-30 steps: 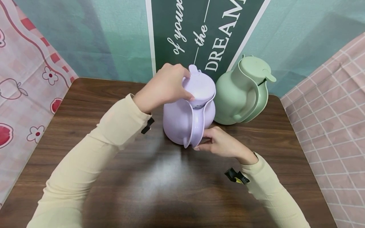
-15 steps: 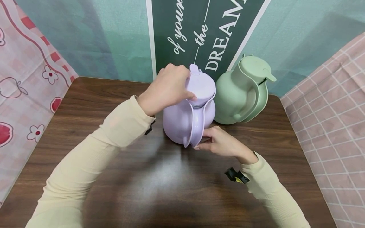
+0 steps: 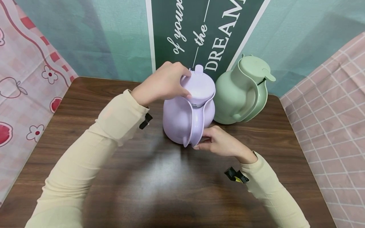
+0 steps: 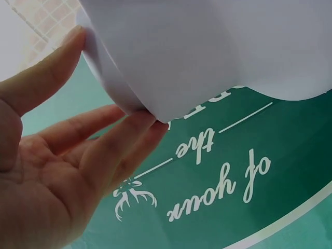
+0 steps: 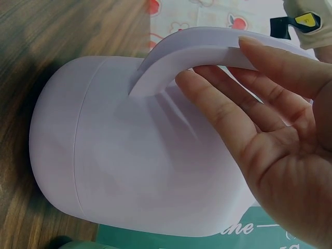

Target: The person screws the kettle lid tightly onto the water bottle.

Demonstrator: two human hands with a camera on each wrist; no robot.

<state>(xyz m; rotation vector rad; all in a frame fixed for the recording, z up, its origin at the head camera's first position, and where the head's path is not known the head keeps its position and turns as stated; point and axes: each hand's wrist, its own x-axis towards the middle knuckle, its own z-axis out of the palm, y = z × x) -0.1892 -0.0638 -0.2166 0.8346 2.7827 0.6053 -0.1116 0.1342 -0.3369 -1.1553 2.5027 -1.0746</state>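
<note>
A lilac thermos jug (image 3: 178,122) stands upright on the wooden table, its handle (image 3: 196,128) towards me. My left hand (image 3: 163,83) holds the left side of its round lid (image 3: 199,86), thumb at the near edge and fingers at the far edge. In the left wrist view, the thumb and fingertips of that hand (image 4: 52,181) touch the lid's rim (image 4: 106,70). Low on the handle, my right hand (image 3: 223,142) pinches it between thumb and fingers. The right wrist view shows this hand (image 5: 280,132) at the handle (image 5: 171,65), with the jug's side beyond.
Close behind on the right stands a pale green thermos jug (image 3: 232,98) with a similar lid and handle. A dark green banner (image 3: 185,58) with white lettering hangs behind. Patterned cloths border the wooden table (image 3: 159,190) left and right.
The lid's tab has shifted to the right as the lid turned slightly. My left hand moved a little right, then back left. The right hand and jug body have stayed put.
</note>
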